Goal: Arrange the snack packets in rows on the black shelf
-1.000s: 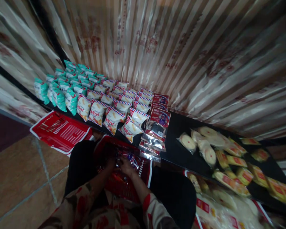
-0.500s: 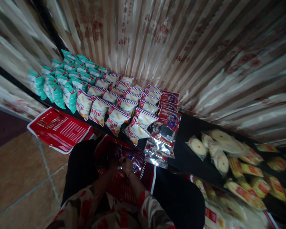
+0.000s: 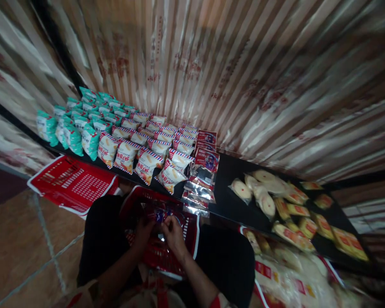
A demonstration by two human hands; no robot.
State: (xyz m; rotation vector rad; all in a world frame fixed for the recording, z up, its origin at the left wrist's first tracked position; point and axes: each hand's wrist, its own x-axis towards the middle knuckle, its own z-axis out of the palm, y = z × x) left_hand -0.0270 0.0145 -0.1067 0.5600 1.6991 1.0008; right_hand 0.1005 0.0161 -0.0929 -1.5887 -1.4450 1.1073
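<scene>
A red plastic basket sits between my knees, holding dark, shiny packets. Inside its rim both hands are at a dark red and purple foil snack packet. My left hand is closed on the packet's left side, its fingers dim in shadow. On the other side, my right hand pinches the packet with thumb and fingers. Beyond the basket, similar red foil packets lie overlapped in a row on a black shelf.
White snack bags and green snack bags stand in rows at the left. Wrapped round pale foods and yellow packs lie right. A red basket rests on the tiled floor; another filled basket stands by my right knee.
The view has shifted, so the shelf goods appear further left and slightly lower. My hands have moved a little apart, and more of the purple packet shows between them.
</scene>
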